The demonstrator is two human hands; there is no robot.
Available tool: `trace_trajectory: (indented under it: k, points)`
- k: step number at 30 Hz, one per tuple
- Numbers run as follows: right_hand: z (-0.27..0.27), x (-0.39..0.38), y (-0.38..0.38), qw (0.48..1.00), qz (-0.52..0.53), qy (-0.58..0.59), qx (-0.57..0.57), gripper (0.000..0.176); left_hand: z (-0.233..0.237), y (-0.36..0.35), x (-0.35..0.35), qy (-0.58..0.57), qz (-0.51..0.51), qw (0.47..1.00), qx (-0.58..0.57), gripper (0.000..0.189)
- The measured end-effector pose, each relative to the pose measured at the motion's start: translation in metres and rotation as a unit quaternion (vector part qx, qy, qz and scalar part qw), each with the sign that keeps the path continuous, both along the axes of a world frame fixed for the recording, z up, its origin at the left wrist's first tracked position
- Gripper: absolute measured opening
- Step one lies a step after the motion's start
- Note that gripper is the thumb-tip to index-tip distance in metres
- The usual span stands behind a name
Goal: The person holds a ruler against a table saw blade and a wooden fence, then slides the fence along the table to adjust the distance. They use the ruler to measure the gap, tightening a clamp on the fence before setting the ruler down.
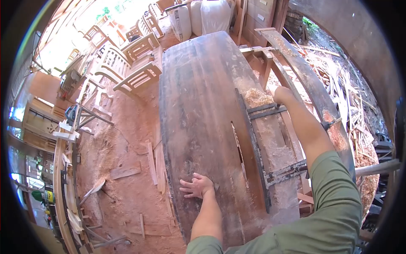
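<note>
My left hand (pixel 197 186) lies palm down on the near part of a long, worn work table (pixel 198 106), fingers spread and holding nothing. A long narrow slot (pixel 239 152) runs through the table top to the right of that hand. Further along, a dark metal guide rail (pixel 255 152) has crossbars reaching to the right. My right arm stretches forward over this frame, and my right hand (pixel 282 95) is closed near the end of the far crossbar (pixel 267 110). Its fingers are mostly hidden, so what it grips cannot be made out.
Sawdust (pixel 257 97) is heaped on the table's right side. A plank (pixel 311 80) and piled wood offcuts (pixel 344 101) lie further right. Wooden armchairs (pixel 135 63) stand at the far left, with white sacks (pixel 215 17) behind the table. Loose boards (pixel 125 171) lie on the dirt floor.
</note>
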State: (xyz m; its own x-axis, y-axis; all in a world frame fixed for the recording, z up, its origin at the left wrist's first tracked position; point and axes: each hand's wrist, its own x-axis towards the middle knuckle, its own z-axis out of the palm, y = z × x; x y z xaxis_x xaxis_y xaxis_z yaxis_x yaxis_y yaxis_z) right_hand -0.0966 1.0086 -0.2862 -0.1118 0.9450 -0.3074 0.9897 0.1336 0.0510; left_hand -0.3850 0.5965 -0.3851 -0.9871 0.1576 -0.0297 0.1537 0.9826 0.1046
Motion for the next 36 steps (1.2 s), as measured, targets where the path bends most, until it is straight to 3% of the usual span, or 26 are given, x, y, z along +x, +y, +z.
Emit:
trace_trajectory:
  k: [2,4,5,7,8,9,10,11,12,13,16,19,21,22,24,26,28,30,32,35,36]
  points:
    - [0.034,-0.007,-0.041,0.998,-0.05,0.024,0.006,0.026,0.001,-0.001,-0.004,0.007,-0.006,1.0,0.012,0.06]
    - [0.046,-0.001,-0.064,0.99,0.095,0.009,0.108,0.029,0.002,0.0,-0.002,-0.001,-0.008,1.0,0.027,0.06]
    - [0.036,0.01,-0.065,0.99,0.097,0.007,0.107,0.029,0.001,0.0,-0.001,-0.003,-0.007,1.0,0.026,0.06]
    - [0.02,0.037,-0.075,0.921,0.378,0.008,0.093,0.029,0.0,0.0,-0.003,-0.008,-0.005,1.0,0.021,0.059]
    - [0.019,0.041,-0.083,0.922,0.375,0.008,0.093,0.029,-0.001,0.001,-0.004,-0.007,-0.008,1.0,0.02,0.059]
    - [0.02,0.048,-0.092,0.938,0.304,0.168,-0.008,0.026,-0.002,-0.001,-0.005,0.0,-0.011,1.0,0.027,0.059]
    - [0.031,0.054,-0.108,0.916,0.216,0.319,-0.11,0.024,-0.002,-0.001,-0.004,0.005,-0.017,0.999,0.032,0.059]
    - [0.045,0.062,-0.136,0.888,0.147,0.432,-0.059,0.02,0.0,-0.002,-0.005,0.007,-0.014,0.999,0.029,0.059]
    - [0.042,0.082,-0.141,0.905,0.207,0.367,0.061,0.022,0.001,-0.002,-0.005,0.004,-0.019,1.0,0.018,0.059]
    - [0.032,0.106,-0.147,0.891,0.173,0.402,0.12,0.023,0.004,-0.006,-0.004,0.004,-0.02,1.0,0.02,0.059]
    - [0.023,0.182,-0.167,0.918,-0.011,0.386,0.09,0.028,0.001,-0.008,-0.003,0.035,-0.031,0.998,0.034,0.061]
    - [-0.025,0.248,-0.195,0.925,-0.049,0.362,0.103,0.027,-0.006,-0.031,-0.011,0.034,-0.056,0.992,0.112,0.064]
    - [-0.052,0.265,-0.208,0.921,-0.056,0.369,0.109,0.03,-0.015,-0.078,-0.026,-0.055,-0.306,0.914,0.261,0.059]
    - [-0.065,0.263,-0.218,0.915,-0.065,0.383,0.108,0.033,-0.014,-0.109,-0.022,-0.049,-0.282,0.924,0.252,0.059]
    - [-0.079,0.252,-0.225,0.915,-0.05,0.388,0.094,0.038,-0.003,-0.162,0.0,-0.015,-0.484,0.863,0.146,0.048]
    - [-0.098,0.235,-0.218,0.876,-0.037,0.471,0.093,0.037,0.002,-0.203,0.028,-0.031,-0.481,0.863,0.149,0.042]
    - [-0.105,0.221,-0.202,0.918,-0.013,0.375,0.129,0.038,0.002,-0.232,0.061,-0.057,-0.487,0.858,0.155,0.036]
    - [-0.15,0.229,-0.166,0.924,0.092,0.312,0.204,0.036,0.0,-0.252,0.091,-0.092,-0.433,0.875,0.195,0.031]
    - [-0.169,0.235,-0.142,0.947,0.072,0.289,0.123,0.031,0.01,-0.253,0.113,-0.11,-0.393,0.891,0.199,0.028]
    - [-0.157,0.216,-0.142,0.955,0.052,0.271,0.111,0.029,0.021,-0.256,0.12,-0.137,-0.362,0.892,0.235,0.025]
    - [-0.167,0.22,-0.13,0.957,0.068,0.258,0.115,0.03,0.028,-0.26,0.105,-0.125,-0.459,0.863,0.17,0.026]
